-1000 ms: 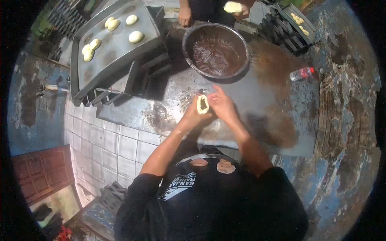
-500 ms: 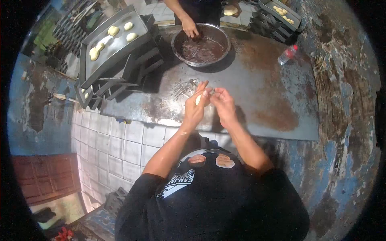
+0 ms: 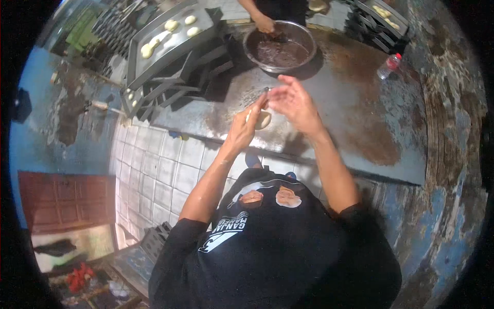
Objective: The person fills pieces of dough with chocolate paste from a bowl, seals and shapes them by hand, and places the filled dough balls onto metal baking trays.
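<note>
My left hand [image 3: 244, 126] is closed around a pale, rounded piece of dough [image 3: 263, 120], which shows between the thumb side and the palm. Its fingers point away from me, over the near part of the metal table [image 3: 350, 98]. Just to the right, my right hand [image 3: 295, 107] is raised with its fingers apart and nothing visible in them. The fingertips of both hands come close together. Behind them on the table lies a small dark-ended object [image 3: 266, 89], partly hidden by my hands.
A metal bowl [image 3: 280, 68] of dark brown filling [image 3: 283, 53] stands at the back, with another person's hand [image 3: 265, 23] in it. To the left, a tray [image 3: 177, 45] of dough pieces tops a stack of trays. A plastic bottle [image 3: 389, 67] and another dough tray [image 3: 399, 33] are at right.
My right hand has opened from a pinch and lifted away from the left. More of the dough shows in my left hand. The view has shifted, moving the surroundings right and up.
</note>
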`<state>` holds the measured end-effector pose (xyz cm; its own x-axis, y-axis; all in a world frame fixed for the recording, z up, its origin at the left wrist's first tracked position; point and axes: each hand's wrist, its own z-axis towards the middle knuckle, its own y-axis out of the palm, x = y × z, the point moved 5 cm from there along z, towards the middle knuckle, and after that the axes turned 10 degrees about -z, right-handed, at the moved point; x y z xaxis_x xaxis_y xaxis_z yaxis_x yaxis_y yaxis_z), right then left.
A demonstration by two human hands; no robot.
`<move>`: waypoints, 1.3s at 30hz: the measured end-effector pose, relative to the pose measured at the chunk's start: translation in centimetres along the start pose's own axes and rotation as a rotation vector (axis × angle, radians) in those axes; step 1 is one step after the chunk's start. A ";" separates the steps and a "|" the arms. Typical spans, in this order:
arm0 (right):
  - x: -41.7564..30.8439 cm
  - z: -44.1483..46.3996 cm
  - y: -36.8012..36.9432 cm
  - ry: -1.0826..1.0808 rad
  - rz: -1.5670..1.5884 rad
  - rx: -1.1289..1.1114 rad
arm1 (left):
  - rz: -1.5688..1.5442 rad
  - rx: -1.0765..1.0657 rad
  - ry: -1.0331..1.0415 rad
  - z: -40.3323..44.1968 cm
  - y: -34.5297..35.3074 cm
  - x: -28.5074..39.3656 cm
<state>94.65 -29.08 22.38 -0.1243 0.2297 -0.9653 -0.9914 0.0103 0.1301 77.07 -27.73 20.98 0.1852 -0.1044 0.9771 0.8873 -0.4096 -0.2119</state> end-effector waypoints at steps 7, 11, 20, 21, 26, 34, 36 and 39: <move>-1.1 3.2 7.7 -0.008 -0.304 -0.427 | -0.217 -0.038 -0.042 -1.2 -4.5 -1.7; -0.6 5.3 11.7 -0.359 -0.377 -0.098 | -0.579 0.182 -0.209 -0.2 -9.6 -2.5; 2.7 14.0 25.7 0.523 0.148 -0.296 | -0.494 0.407 0.286 4.2 -22.7 -1.9; 1.6 16.5 27.2 0.544 0.028 -0.483 | -0.729 0.379 0.209 4.8 -24.4 -1.5; 2.8 32.3 32.7 0.119 -0.496 -0.635 | -0.858 0.602 0.356 6.2 -33.0 -1.6; 13.1 45.3 37.6 -0.727 -1.344 -1.009 | -0.356 0.630 0.171 1.6 -44.5 -7.9; 14.2 45.8 38.2 -0.477 -1.204 -1.091 | -0.196 0.635 0.082 0.1 -45.7 -8.7; 15.5 45.5 38.8 -0.575 -1.285 -1.084 | -0.171 0.614 0.004 -0.2 -46.9 -9.4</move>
<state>56.02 19.17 22.75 0.4695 0.8768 -0.1041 -0.0519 -0.0903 -0.9946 33.68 -7.74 21.74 0.0191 -0.0872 0.9960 0.9849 0.1730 -0.0037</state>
